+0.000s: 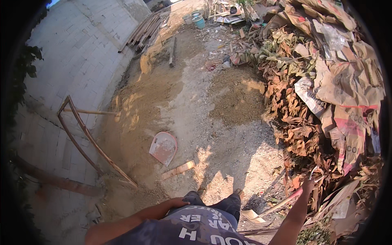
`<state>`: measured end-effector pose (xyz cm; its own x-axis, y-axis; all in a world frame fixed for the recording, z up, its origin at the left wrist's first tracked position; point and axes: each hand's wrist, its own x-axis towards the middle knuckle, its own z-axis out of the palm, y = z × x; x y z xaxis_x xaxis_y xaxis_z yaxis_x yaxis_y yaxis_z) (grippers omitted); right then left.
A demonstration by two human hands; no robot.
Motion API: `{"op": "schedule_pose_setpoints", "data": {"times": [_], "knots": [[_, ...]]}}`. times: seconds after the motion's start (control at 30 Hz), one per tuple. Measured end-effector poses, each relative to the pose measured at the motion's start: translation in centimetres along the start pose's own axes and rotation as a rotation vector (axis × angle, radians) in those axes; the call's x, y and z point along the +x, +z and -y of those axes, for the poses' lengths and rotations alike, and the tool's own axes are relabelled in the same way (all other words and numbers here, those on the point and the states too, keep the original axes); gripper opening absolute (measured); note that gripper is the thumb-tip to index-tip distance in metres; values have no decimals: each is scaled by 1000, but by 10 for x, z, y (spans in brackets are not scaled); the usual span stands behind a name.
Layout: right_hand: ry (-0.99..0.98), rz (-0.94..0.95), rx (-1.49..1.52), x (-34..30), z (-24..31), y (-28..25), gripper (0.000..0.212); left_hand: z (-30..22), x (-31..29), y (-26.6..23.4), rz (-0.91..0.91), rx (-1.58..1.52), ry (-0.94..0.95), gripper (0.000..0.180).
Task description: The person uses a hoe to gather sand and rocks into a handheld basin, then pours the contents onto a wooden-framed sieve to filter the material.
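Observation:
My left hand [179, 202] rests against the upper leg of my dark trousers, its fingers lying flat and holding nothing that I can see. Out to the right, my right hand [309, 186] is closed at the upper part of a long-handled tool [281, 204] with a pale wooden shaft and a reddish section. A curved light metal piece [313, 171] shows just beyond that hand; whether it belongs to the tool I cannot tell. Dry leaves partly surround this hand. Ahead of my feet lie a short wooden board [179, 169] and a worn pinkish, round-ended panel [163, 148].
Dry brown leaves [296, 126] and torn paper sacks [347, 90] are heaped along the right. A block wall [77, 53] runs along the left, with a bent wooden frame [92, 143] leaning there. Sand mounds [237, 96], stacked planks [145, 30] and buckets [199, 21] lie farther off.

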<state>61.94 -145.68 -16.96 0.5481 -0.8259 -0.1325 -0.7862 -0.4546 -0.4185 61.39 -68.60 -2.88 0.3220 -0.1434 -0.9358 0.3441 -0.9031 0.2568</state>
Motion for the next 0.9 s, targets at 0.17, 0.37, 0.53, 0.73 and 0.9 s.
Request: {"op": "schedule_pose_setpoints", "data": {"times": [0.17,0.37,0.53,0.73,0.9], "knots": [[-154,80,-212,79,-35,38,56,-27,1,18,-102,89,-52,62],[-294,-125,-364,142,-90,49,36,-86,-5,34,-144,18,-20,62],[-314,-81,-621,88,-57,57,33,-56,-17,58,-154,19,-145,63],[79,-32,-396,-27,14,-50,59,-45,-19,85,-133,60,-169,61],[-295,306,-262,-100,44,-90,57,20,20,136,-66,141,-105,55]]}}
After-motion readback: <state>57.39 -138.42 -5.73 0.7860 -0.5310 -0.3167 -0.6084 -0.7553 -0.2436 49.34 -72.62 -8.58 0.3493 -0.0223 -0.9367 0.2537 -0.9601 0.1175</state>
